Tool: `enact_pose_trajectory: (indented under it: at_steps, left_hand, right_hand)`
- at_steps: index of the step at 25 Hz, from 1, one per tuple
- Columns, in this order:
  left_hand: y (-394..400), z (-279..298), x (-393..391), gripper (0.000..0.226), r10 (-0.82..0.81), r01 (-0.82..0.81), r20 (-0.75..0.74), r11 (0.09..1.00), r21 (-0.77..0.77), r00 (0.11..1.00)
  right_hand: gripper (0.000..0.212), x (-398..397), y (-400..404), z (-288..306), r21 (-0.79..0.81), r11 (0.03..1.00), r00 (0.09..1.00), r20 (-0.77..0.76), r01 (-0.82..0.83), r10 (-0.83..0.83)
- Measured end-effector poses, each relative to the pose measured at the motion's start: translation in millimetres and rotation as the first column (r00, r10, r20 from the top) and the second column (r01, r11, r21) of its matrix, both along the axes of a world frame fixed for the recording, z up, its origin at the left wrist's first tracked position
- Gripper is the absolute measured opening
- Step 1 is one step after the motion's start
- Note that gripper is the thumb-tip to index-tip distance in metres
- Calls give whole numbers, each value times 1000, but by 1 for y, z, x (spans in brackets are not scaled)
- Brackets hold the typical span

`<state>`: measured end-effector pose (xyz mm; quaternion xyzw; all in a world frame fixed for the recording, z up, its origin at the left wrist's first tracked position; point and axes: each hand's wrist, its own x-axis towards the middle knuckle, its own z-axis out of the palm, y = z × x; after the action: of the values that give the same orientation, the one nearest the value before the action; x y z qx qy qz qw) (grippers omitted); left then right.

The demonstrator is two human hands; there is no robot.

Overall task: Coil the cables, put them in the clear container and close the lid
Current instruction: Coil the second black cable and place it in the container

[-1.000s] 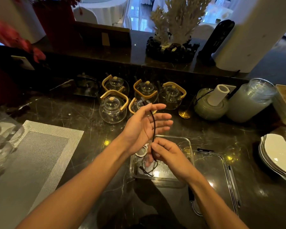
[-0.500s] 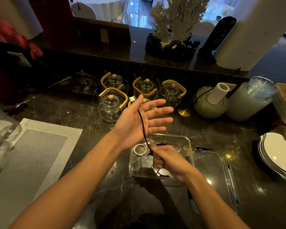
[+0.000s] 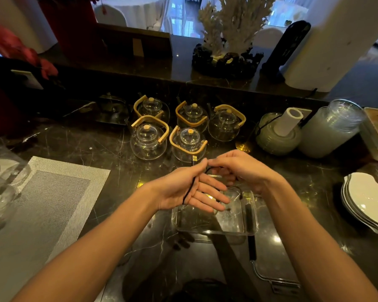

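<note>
A thin black cable [image 3: 191, 185] runs across the palm of my left hand [image 3: 191, 189], its USB plug pinned under the thumb and sticking out past the fingers. My right hand [image 3: 238, 168] pinches the same cable just beyond the left fingertips and holds a loop of it above them. Below both hands sits the clear container [image 3: 244, 227] on the dark marble counter; my left fingers hide most of what lies in it. Its clear lid [image 3: 277, 277] lies flat to the right, mostly hidden by my right forearm.
Several glass teapots [image 3: 148, 141] with wooden handles stand just behind my hands. A grey woven placemat [image 3: 42, 205] lies at the left, with glassware at the far left edge. Stacked white plates [image 3: 367, 201] sit at the right, and jars and a paper roll [image 3: 288, 120] behind them.
My right hand has risen from over the container to beyond the left fingertips, carrying the cable up and around. My left hand has lowered and tilted flatter.
</note>
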<state>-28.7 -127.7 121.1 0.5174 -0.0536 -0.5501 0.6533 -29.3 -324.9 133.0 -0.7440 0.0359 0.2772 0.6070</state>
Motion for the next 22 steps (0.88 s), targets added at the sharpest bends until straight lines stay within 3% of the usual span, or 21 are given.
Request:
enact_pose_trajectory:
  at_steps: [3,6,10,14,18,20,22]
  left_hand:
    - [-5,-3,2,77,46,-50,44,994,95,998]
    - [-10,-4,4,73,139,-144,54,983,111,989]
    - [-15,-2,11,70,346,-346,6,938,-27,938]
    - [-22,2,17,58,498,-526,-176,822,-219,849]
    - [-18,19,21,60,417,-516,-306,727,-453,856]
    - [-13,28,22,59,380,-471,-279,740,-480,882]
    - [-9,35,20,60,382,-436,-211,778,-452,900]
  right_hand:
    - [34,4,2,13,-191,981,995,92,-26,44]
    - [32,-2,8,27,-225,974,986,160,-4,41]
    - [28,-28,28,34,-51,997,985,164,64,-55]
    - [31,-56,48,18,103,987,973,181,125,-142]
    - [54,-73,48,-8,144,984,991,62,107,-117]
    - [55,-76,42,-23,128,987,995,11,96,-98]
    - [50,-75,31,-37,292,946,989,-78,143,-126]
